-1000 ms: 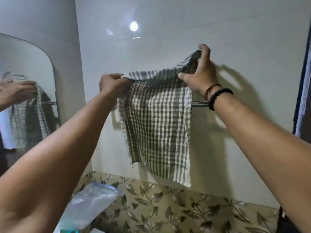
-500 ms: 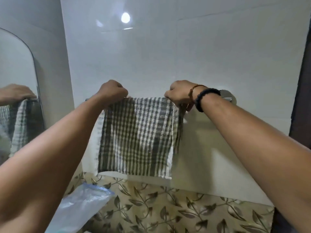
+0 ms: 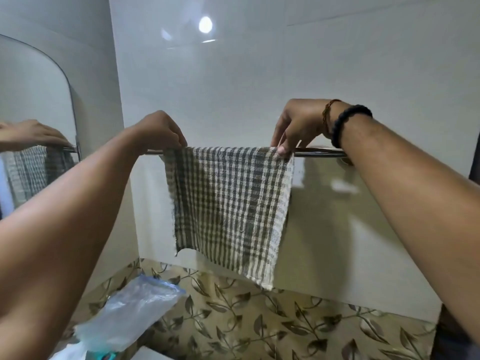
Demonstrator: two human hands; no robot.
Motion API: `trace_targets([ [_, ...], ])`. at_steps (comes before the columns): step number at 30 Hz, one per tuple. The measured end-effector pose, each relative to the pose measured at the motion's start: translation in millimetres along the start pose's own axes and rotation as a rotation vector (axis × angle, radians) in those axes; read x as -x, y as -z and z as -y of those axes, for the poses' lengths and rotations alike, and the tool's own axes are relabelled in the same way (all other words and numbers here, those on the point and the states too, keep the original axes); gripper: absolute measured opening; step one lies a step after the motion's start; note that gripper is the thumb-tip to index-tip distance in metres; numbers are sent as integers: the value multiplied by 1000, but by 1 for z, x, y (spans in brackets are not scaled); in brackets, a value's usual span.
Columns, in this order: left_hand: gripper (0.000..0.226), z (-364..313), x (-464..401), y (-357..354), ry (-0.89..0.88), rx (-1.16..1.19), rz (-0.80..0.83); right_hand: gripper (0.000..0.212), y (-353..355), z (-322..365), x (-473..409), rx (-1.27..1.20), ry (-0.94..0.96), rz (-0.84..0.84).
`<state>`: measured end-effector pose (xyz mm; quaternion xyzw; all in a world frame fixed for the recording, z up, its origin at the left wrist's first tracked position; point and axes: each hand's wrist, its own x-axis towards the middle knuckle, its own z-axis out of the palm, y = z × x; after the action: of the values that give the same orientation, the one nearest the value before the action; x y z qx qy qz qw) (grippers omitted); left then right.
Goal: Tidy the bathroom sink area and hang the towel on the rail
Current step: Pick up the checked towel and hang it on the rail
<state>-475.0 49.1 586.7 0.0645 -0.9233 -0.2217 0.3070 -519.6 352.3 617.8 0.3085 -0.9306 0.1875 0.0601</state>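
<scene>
My two bare arms reach forward to a shiny chrome towel rail (image 3: pixel 319 152) fixed across a glossy white tiled wall (image 3: pixel 259 87). A thin cotton towel in a grey and cream check (image 3: pixel 228 203) now hangs over that rail, spread almost flat along its top edge. A second ago I was holding it bunched up in the air in front of the wall; half a second ago it was over the rail but narrower. Since then I have drawn the two top corners apart. My left hand (image 3: pixel 159 132) is curled closed, fingertips pinching the towel's left corner against the rail. My right hand (image 3: pixel 296 126), with a dark beaded bracelet (image 3: pixel 350 120) and a thin reddish thread on the wrist, has its fingers pointing down, loosely closed, pinching the right corner on the rail. The lower hem hangs unevenly, with the right corner lower than the left. At far left, a frameless mirror (image 3: pixel 33 100) reflects a hand and the towel. Below lies a crumpled clear plastic bag (image 3: pixel 130 315) in front of tan tiles with a leaf pattern (image 3: pixel 259 328). I judge the hanging step nearly done: only letting go and perhaps evening the hem remains.
</scene>
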Motion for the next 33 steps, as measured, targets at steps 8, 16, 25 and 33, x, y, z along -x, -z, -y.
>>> trace_targets([
  [8, 23, 0, 5, -5, 37, -33, -155, 16, 13, -5, 1, 113, -97, -93],
  [16, 17, -3, 6, -13, -52, -1, -233, 16, 6, -7, 1, 364, -224, -151],
  [25, 13, 1, 0, -4, 125, -3, -108, 20, -6, 6, -6, 82, 65, -22],
  [33, 16, 1, -2, -9, 91, -15, -186, 18, -4, 9, -6, 146, 13, 15],
])
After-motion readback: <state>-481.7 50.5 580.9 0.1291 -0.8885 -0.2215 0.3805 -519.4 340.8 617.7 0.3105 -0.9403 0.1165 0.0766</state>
